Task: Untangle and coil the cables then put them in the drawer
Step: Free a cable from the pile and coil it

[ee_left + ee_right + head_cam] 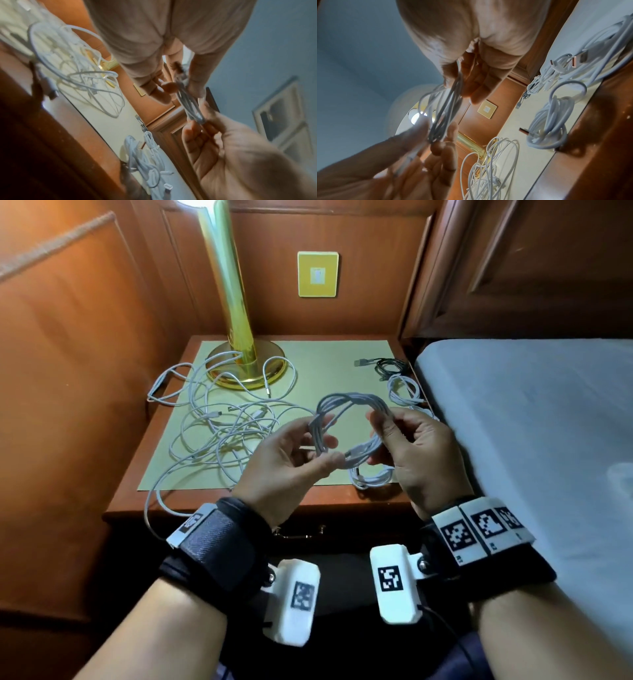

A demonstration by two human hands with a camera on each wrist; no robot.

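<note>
Warm light from the lamp (229,285); glare at its top; wrist views blurred, edges distorted.

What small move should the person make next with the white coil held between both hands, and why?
Probably tuck the loose end around the white coil to bind it. Both the left hand and right hand already hold it looped, with a connector end near the left thumb; the tangled cables wait on the nightstand.

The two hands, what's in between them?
A coiled white cable, held up over the nightstand; left hand and right hand each grip a side, clearest in the head view.
</note>
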